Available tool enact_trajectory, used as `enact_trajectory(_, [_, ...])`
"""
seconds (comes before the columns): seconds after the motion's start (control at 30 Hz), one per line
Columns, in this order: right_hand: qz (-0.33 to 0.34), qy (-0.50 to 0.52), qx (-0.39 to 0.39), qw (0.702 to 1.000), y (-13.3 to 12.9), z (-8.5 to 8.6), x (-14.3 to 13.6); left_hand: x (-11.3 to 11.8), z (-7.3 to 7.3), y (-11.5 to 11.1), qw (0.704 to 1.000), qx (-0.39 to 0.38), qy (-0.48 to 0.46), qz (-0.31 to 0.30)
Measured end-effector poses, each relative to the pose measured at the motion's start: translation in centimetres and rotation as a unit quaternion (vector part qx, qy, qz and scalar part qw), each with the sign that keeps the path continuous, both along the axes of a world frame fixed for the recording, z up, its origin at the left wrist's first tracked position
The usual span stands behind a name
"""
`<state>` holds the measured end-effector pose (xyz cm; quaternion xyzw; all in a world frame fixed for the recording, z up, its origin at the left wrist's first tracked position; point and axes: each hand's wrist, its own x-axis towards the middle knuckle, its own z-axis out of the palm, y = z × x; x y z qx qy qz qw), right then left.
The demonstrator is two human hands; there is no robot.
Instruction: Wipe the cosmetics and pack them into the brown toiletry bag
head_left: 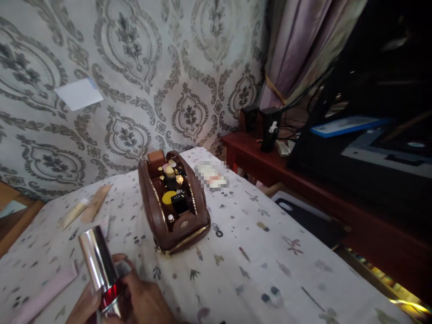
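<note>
A cosmetic bottle (96, 258) with a shiny silver cap and a red band stands tilted at the lower left, gripped between both hands. My left hand (83, 307), partly cut off by the bottom edge, is closed on its left side. Fingers of my right hand (145, 294) curl round its lower right side. Beyond the hands sits an unzipped brown makeup bag (146, 198), packed with small cosmetics, a yellow round item (169, 197) and a black box (180, 203) among them. A pale pink tube (50, 288) lies left of my left hand.
Two more tubes, one cream (74, 213) and one tan (96, 203), lie on the patterned white cloth (243, 274). A blurred-out flat item (212, 174) rests right of the bag. To the right stands a red-brown wooden table (286, 168) with a large dark screen (364, 112).
</note>
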<state>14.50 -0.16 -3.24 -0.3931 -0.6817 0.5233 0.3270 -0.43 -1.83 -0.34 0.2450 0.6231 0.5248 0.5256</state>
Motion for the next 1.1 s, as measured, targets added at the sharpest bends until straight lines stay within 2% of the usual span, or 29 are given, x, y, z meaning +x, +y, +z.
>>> enact_trajectory(0.07, [0.008, 0.041, 0.008, 0.999, -0.1, 1.6, 1.2, -0.3, 0.0, 0.0, 1.000, -0.005, 0.014, 0.011])
enact_trajectory(0.17, [-0.024, 0.069, 0.074, 0.995, -0.2, 2.7, 2.0, 0.1, 0.8, 0.5, 0.999, -0.015, 0.025, 0.034])
enact_trajectory(0.23, [-0.055, 0.063, 0.116, 0.990, -0.3, 3.1, 2.2, 0.9, 2.0, 0.7, 0.998, -0.017, 0.036, 0.046])
enact_trajectory(0.33, [-0.076, 0.075, 0.133, 0.985, -0.4, 4.4, 2.7, 2.2, 4.2, 0.6, 0.999, 0.009, 0.033, 0.034])
enact_trajectory(0.43, [-0.101, 0.121, 0.118, 0.980, -0.2, 6.9, 4.2, 2.5, 5.4, 0.1, 0.999, 0.036, 0.021, -0.022])
enact_trajectory(0.6, [-0.112, 0.158, 0.098, 0.976, 1.2, 11.4, 8.0, 2.6, 5.0, -1.0, 0.991, 0.086, 0.021, -0.104])
enact_trajectory(0.67, [-0.082, 0.173, 0.077, 0.978, 2.0, 12.8, 9.3, 3.4, 5.0, -1.3, 0.977, 0.109, -0.015, -0.183])
enact_trajectory(0.77, [-0.002, 0.203, 0.013, 0.979, 2.8, 14.1, 10.6, 4.8, 5.3, -1.5, 0.937, 0.118, -0.090, -0.317])
enact_trajectory(0.87, [0.034, 0.224, -0.021, 0.974, 3.0, 14.7, 11.6, 5.9, 5.7, -1.3, 0.914, 0.114, -0.104, -0.376])
enact_trajectory(0.93, [0.002, 0.247, -0.012, 0.969, 2.9, 15.0, 12.5, 6.4, 6.3, -0.6, 0.920, 0.141, -0.035, -0.363])
enact_trajectory(1.0, [-0.055, 0.269, 0.014, 0.961, 3.0, 15.3, 13.6, 6.9, 7.7, 0.7, 0.919, 0.195, 0.085, -0.332])
enact_trajectory(1.07, [-0.127, 0.287, 0.059, 0.948, 3.5, 16.0, 14.9, 7.3, 9.7, 2.5, 0.888, 0.244, 0.228, -0.316])
enact_trajectory(1.1, [-0.164, 0.294, 0.089, 0.937, 3.9, 16.5, 15.6, 7.5, 10.8, 3.5, 0.861, 0.266, 0.305, -0.308])
